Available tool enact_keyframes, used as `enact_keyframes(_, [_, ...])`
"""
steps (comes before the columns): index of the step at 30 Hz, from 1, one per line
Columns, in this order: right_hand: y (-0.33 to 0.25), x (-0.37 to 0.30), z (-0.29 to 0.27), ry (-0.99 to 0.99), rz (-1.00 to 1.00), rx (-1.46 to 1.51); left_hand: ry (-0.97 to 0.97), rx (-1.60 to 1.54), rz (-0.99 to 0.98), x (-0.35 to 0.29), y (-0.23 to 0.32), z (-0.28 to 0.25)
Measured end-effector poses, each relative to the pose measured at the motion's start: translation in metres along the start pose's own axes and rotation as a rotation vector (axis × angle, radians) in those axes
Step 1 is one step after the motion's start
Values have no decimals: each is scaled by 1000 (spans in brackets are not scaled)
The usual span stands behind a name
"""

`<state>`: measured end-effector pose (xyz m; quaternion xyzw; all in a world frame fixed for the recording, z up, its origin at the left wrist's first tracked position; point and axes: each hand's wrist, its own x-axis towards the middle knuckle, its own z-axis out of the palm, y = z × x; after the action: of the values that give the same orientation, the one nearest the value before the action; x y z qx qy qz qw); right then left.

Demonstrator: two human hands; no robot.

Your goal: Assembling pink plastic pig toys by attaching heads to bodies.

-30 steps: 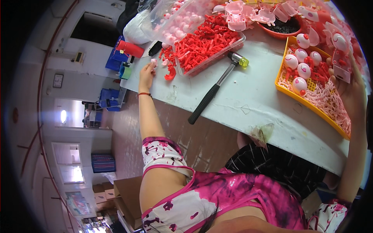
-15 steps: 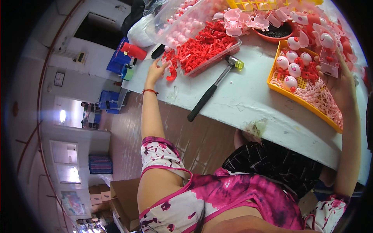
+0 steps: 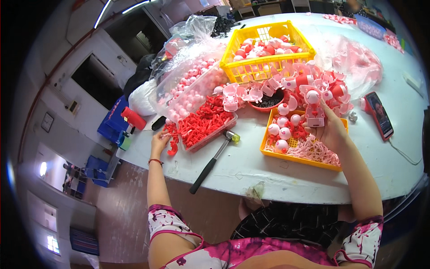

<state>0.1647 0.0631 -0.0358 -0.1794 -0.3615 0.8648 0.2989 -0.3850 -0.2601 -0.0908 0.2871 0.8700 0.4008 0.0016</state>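
Note:
My right hand [image 3: 332, 131] is closed round a pink plastic toy shell [image 3: 315, 117], held upright with a white-and-pink ball [image 3: 312, 97] in its upper part. It is above the right side of a shallow yellow tray [image 3: 301, 164] of white balls, red parts and pale pink stringy pieces [image 3: 316, 151]. At the table's left, my left hand [image 3: 160, 142] has its fingertips drawn together on small red plastic parts [image 3: 170, 130] beside a clear box [image 3: 210, 139] heaped with red pieces. A curved red part [image 3: 172, 149] lies by those fingers.
A mallet [image 3: 210, 165] with a black handle lies between box and tray. Behind stand a yellow basket [image 3: 268, 62] of balls, a red bowl [image 3: 268, 104] of dark bits and piled pink shells. A phone [image 3: 379, 117] with its cable is at right, a red bottle [image 3: 133, 118] at left.
The view has swung, bringing the far table, yellow basket and phone into sight. My left fingers, more spread before, are now closer together at the red parts. My right hand still holds the pink shell.

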Motion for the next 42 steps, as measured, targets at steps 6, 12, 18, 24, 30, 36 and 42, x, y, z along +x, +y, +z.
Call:
enact_keyframes(6, [0,5,-5,-34,0,18,31,-105,100,-1,8,5])
enact_keyframes(12, [2,10,1,-76,17,42,260,480,387,-5,30,-30])
enact_keyframes(18, [-1,8,-5,-81,-14,11,-159,160,555,-128,263,34])
enact_keyframes(24, [-1,4,7,-102,-78,13,-515,12,846,-173,339,108])
enact_keyframes(30, [-5,6,4,-168,-101,73,-713,32,976,-200,370,172])
enact_keyframes(36, [-17,4,2,-110,-135,143,-860,143,993,-224,376,209])
enact_keyframes(42, [-14,2,1,-144,-142,147,-959,240,1014,-220,395,205])
